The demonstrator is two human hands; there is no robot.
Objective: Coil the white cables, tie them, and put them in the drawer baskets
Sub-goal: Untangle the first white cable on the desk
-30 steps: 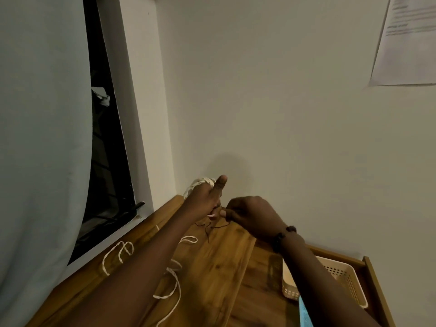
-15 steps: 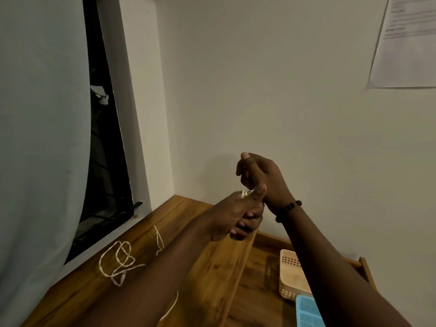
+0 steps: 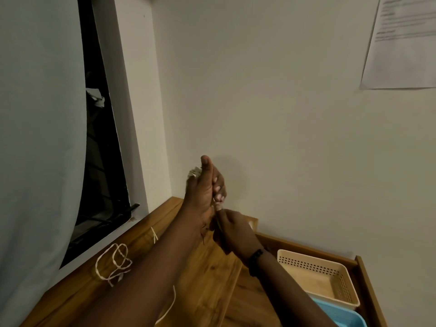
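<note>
My left hand (image 3: 204,185) is raised above the wooden top with its thumb pointing up, fingers curled round a coil of white cable (image 3: 194,173) that shows behind the thumb. My right hand (image 3: 232,230) sits just below it and pinches a thin dark tie at the base of the coil; the tie's loose end hangs near my left wrist. A second white cable (image 3: 115,261) lies in loose loops on the wooden top (image 3: 212,274) at the left. More white cable (image 3: 171,303) trails under my left forearm.
An open drawer at the lower right holds a beige perforated basket (image 3: 343,273) and a blue basket (image 3: 346,316) in front of it. A wall stands close behind my hands. A dark window and a pale curtain (image 3: 40,138) are at the left. A paper hangs on the wall, upper right.
My right hand has dropped from above my left hand to below it, at the base of the coil. My left hand has turned upright with its thumb up.
</note>
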